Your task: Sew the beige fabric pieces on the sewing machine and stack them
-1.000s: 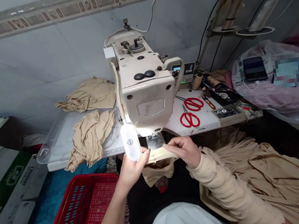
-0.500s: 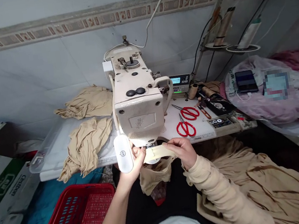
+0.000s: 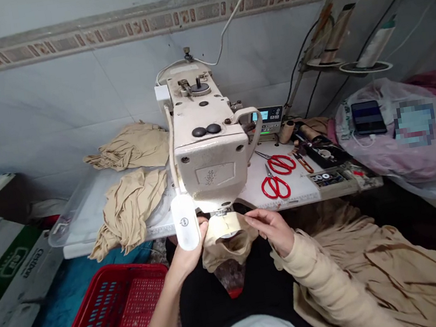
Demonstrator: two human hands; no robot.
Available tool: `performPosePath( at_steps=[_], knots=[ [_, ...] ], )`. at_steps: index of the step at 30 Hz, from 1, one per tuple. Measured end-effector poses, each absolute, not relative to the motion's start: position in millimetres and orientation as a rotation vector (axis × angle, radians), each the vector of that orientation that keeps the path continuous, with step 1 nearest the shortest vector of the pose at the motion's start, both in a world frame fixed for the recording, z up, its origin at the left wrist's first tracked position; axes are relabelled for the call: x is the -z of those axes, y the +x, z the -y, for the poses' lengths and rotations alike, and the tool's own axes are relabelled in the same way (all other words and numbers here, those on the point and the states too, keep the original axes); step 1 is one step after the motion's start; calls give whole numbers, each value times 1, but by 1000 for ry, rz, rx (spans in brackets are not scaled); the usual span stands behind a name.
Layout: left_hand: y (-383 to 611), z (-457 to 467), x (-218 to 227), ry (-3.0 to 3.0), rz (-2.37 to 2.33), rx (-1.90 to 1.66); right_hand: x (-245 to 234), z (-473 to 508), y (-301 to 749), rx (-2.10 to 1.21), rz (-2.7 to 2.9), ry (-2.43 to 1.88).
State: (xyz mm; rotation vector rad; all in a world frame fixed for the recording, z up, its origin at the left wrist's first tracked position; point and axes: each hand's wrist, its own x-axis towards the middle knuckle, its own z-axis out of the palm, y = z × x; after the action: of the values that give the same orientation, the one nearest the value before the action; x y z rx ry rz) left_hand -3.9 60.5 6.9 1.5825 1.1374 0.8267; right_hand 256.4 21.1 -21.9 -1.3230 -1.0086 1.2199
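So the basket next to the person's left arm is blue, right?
No, the basket is red, not blue, as the head view shows. It is next to the person's left arm, as you said.

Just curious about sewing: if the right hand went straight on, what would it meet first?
The right hand would probably meet the beige fabric under the sewing machine, though depth is unclear.

Head camera, facing forward and down, close over sewing machine [image 3: 210, 148].
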Motion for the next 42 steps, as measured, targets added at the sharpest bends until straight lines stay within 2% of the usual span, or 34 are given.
performPosePath(
  at_steps=[4, 9, 13, 19, 23, 25, 28, 31, 35, 42],
  knots=[
    [-39, -64, -9, 1563, -1130, -609, 24, -4, 255, -1267, 926, -1304],
    [-42, -70, -26, 1484, -1228, -835, 25, 6, 232, -1585, 1124, -1230],
    [-22, -55, -17, 1318, -1173, -964, 21, 10, 213, -1504, 1274, -1198],
    [-27, -29, 0, 1323, -760, -498, -4, 24, 211, -1412, 1372, -1078],
    [-25, -27, -15, 1497, -712, -656, -12, 28, 216, -1755, 1486, -1053],
    [-14, -27, -22, 1607, -759, -691, -12, 27, 217, -1801, 1657, -1086],
    [5, -26, -26, 1798, -686, -433, -9, 23, 222, -1657, 1871, -1115],
    [9, -25, -23, 1804, -599, -245, -3, 20, 232, -1670, 1877, -1174],
    [0, -24, -17, 1627, -696, -331, 3, 18, 242, -1728, 1552, -1232],
    [-4, -15, 0, 1306, -906, -756, 1, 9, 234, -1514, 1234, -1161]
  ],
)
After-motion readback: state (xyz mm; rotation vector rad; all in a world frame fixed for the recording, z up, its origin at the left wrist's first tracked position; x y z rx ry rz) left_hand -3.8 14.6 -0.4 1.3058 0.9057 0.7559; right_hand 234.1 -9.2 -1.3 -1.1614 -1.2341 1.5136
